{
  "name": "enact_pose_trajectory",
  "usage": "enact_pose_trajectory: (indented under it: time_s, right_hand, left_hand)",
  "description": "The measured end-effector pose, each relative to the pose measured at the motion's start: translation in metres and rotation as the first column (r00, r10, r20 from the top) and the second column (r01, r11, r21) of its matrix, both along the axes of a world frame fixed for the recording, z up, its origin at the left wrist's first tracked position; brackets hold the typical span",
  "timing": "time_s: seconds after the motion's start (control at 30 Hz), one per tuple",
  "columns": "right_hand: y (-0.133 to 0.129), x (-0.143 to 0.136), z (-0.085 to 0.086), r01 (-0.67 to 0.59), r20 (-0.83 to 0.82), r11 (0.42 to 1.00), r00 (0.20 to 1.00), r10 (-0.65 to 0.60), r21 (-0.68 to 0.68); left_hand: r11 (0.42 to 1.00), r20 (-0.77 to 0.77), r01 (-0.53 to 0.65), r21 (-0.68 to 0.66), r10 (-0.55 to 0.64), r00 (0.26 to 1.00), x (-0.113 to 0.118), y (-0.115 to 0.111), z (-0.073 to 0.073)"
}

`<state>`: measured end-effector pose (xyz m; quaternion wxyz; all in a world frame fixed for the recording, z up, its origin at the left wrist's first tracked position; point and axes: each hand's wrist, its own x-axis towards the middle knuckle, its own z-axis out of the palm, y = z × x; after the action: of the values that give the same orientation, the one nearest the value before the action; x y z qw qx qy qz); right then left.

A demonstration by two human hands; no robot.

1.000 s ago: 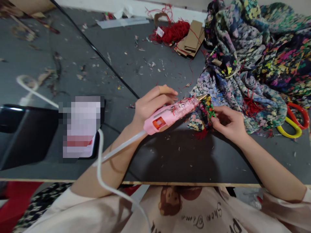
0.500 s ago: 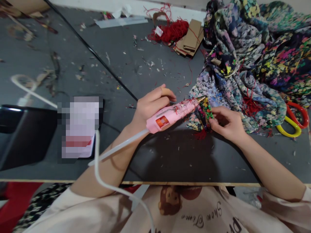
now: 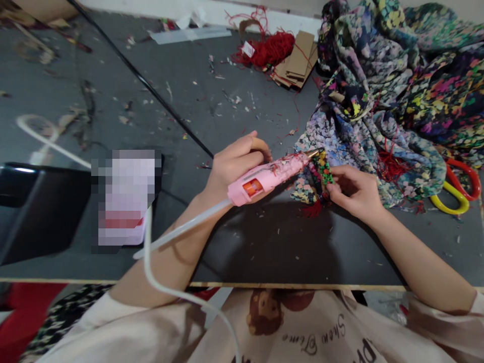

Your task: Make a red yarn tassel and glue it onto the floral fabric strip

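My left hand [image 3: 238, 164] is wrapped round a pink hot glue gun [image 3: 260, 181] that has bits of thread and lint stuck along its barrel. A long whitish glue stick [image 3: 185, 228] pokes out of its back end. The metal nozzle points right and meets the upper end of a small strip of flowered fabric [image 3: 325, 171]. Thumb and fingers of my right hand [image 3: 353, 189] pinch that strip at its right edge. Beneath it, a red thread tassel [image 3: 312, 209] shows by the flowered cloth. Glue at the nozzle is too small to make out.
A heap of flowered cloth [image 3: 363, 65] fills the right back. Scissors with red and yellow handles [image 3: 449, 199] lie at right. Red yarn [image 3: 270, 50] and cardboard pieces [image 3: 300, 55] are at the back. A phone [image 3: 130, 191] and white cable [image 3: 149, 262] are left.
Both hands stay almost in place. The nozzle still meets the top of the fabric strip, which has shifted very slightly to the right. The white cable has swung a little left.
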<state>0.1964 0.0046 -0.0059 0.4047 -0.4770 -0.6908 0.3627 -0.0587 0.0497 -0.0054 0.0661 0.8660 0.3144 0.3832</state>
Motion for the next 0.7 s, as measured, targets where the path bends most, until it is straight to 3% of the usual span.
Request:
enact_pose_trajectory:
  time_s: [0.27,0.53,0.7]
  right_hand:
    - [-0.0002,-0.0008,0.0005,0.094,-0.02,0.996,0.995,-0.094,0.004]
    - [-0.0004,-0.0005,0.0004,0.09,-0.003,0.996,0.996,-0.09,0.021]
    - [-0.0003,-0.0013,0.0012,0.074,0.021,0.997,0.997,-0.075,0.032]
  left_hand:
    - [1.0,0.015,0.0,-0.017,0.0,1.0,-0.0022,0.001,-0.0008]
    - [0.998,0.042,0.06,-0.034,-0.059,0.997,0.0015,-0.0023,0.0015]
    - [0.996,0.018,-0.01,-0.091,0.012,1.0,0.0002,-0.0021,0.0021]
